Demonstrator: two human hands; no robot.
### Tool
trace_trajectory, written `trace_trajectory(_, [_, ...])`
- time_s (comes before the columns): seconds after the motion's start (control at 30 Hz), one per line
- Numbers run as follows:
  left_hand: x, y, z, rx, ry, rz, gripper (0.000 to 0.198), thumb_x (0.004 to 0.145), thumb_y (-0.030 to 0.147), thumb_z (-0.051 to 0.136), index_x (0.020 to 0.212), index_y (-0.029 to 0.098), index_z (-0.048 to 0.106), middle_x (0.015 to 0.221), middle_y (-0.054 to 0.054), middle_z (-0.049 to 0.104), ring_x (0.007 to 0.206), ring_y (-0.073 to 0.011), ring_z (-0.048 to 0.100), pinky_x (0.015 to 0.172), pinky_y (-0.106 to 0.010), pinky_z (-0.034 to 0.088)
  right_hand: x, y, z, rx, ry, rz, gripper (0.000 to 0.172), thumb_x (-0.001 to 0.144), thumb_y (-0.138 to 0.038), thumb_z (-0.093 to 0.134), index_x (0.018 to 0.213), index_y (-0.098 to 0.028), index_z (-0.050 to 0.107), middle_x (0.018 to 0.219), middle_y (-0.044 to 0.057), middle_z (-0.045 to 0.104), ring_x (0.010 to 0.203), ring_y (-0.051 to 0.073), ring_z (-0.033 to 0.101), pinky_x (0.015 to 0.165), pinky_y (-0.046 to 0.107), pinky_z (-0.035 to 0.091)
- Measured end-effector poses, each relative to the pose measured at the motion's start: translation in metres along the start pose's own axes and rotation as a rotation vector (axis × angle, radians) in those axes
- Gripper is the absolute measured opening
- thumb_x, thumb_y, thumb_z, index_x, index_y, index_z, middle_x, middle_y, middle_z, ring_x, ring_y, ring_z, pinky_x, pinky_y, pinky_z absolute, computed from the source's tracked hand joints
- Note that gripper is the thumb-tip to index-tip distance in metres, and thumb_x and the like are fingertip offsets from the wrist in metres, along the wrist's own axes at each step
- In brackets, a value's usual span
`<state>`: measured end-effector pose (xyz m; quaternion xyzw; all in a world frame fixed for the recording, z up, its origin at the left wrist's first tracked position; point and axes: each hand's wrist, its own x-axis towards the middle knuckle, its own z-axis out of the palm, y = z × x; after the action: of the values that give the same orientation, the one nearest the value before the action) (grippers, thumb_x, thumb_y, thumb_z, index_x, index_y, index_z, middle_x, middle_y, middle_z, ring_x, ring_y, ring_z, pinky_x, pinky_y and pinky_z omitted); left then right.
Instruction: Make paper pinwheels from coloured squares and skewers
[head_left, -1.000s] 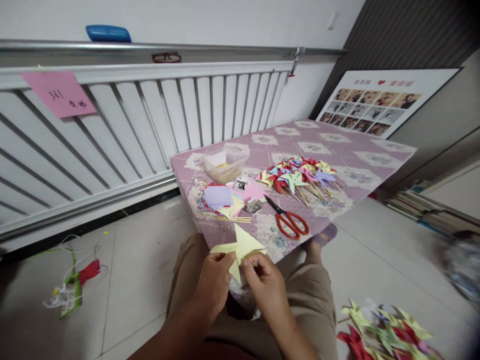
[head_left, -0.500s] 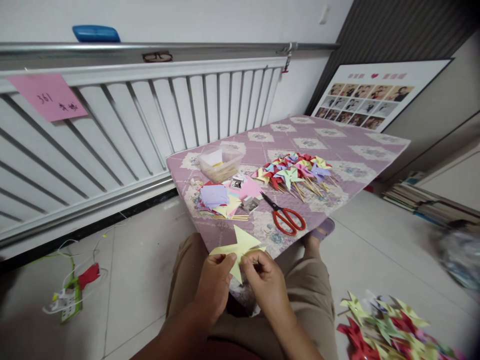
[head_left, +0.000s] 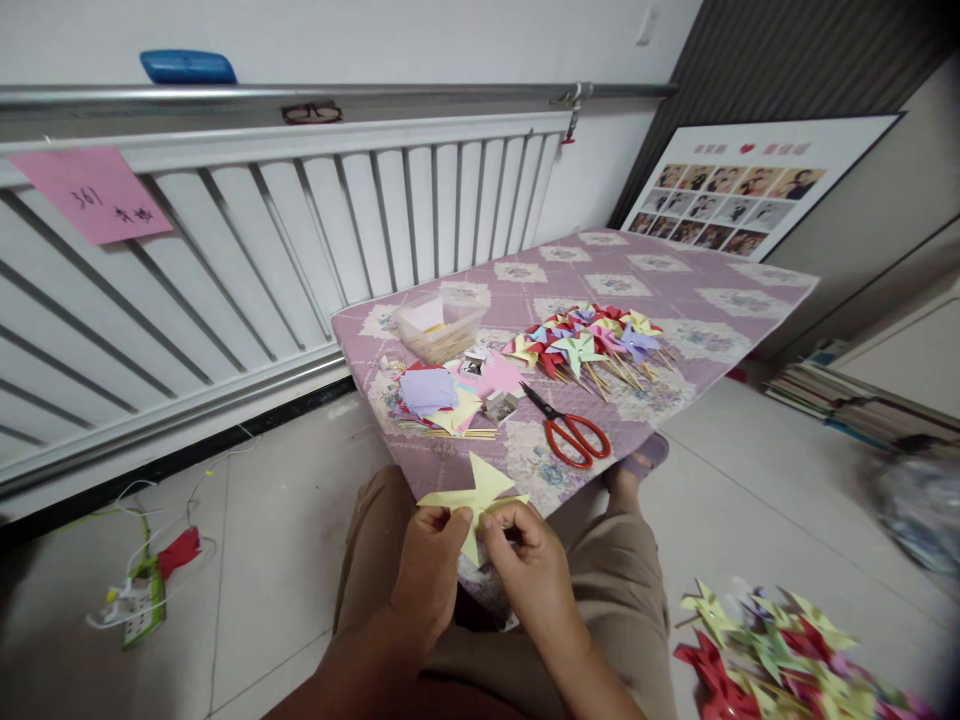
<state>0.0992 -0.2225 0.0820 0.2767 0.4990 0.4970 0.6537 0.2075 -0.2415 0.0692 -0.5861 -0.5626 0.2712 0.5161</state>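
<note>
A pale yellow paper pinwheel (head_left: pixel 480 490) is held over the near corner of the table, its blades folded in to the middle. My left hand (head_left: pixel 427 560) pinches its left side between thumb and fingers. On the right, my right hand (head_left: pixel 529 555) has thumb and fingers closed on the paper close to its centre; anything small under those fingertips is hidden. Beyond the hands lie red-handled scissors (head_left: pixel 574 437), a stack of coloured paper pieces (head_left: pixel 427 391), thin wooden sticks (head_left: pixel 465 434) and a small open box (head_left: pixel 500 407).
A pile of pinwheels on sticks (head_left: pixel 592 345) lies mid-table, behind the scissors. A clear plastic tub (head_left: pixel 442 340) of sticks stands near the radiator (head_left: pixel 442 210). More pinwheels (head_left: pixel 780 650) lie on the floor at right. A power strip (head_left: pixel 142 605) with cords is at left.
Both hands keep their grip on the yellow pinwheel, which has tilted very slightly. The view has shifted a little; nothing else has visibly moved.
</note>
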Motion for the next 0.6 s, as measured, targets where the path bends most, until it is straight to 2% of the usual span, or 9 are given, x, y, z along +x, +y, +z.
trace_trajectory(0.2, [-0.0017, 0.0039, 0.0013, 0.016, 0.033, -0.01, 0.012, 0.065, 0.028, 0.068, 0.061, 0.018, 0.062, 0.062, 0.0, 0.06, 0.059, -0.0136, 0.049, 0.061, -0.027, 0.041, 0.0002, -0.0025, 0.0008, -0.011, -0.011, -0.019, 0.022, 0.084, -0.024, 0.056, 0.063, -0.022, 0.053, 0.063, -0.003, 0.056, 0.062, 0.014, 0.051, 0.061, 0.025, 0.04])
trace_trajectory(0.43, [-0.0017, 0.0018, 0.0003, 0.031, 0.033, -0.008, 0.013, 0.066, 0.031, 0.067, 0.065, 0.018, 0.062, 0.064, 0.0, 0.06, 0.058, -0.0142, 0.049, 0.057, -0.027, 0.037, 0.0008, -0.0015, 0.0017, -0.026, -0.009, -0.036, 0.022, 0.085, -0.024, 0.055, 0.063, -0.022, 0.052, 0.064, -0.002, 0.056, 0.063, 0.015, 0.052, 0.061, 0.026, 0.041])
trace_trajectory(0.6, [-0.0008, 0.0002, 0.0001, 0.031, 0.015, 0.003, 0.013, 0.067, 0.03, 0.066, 0.065, 0.018, 0.06, 0.064, 0.0, 0.059, 0.06, -0.0142, 0.05, 0.06, -0.027, 0.039, 0.0001, -0.0011, 0.0025, -0.062, -0.007, -0.055, 0.022, 0.085, -0.023, 0.055, 0.063, -0.022, 0.052, 0.063, -0.003, 0.057, 0.063, 0.015, 0.052, 0.063, 0.026, 0.041])
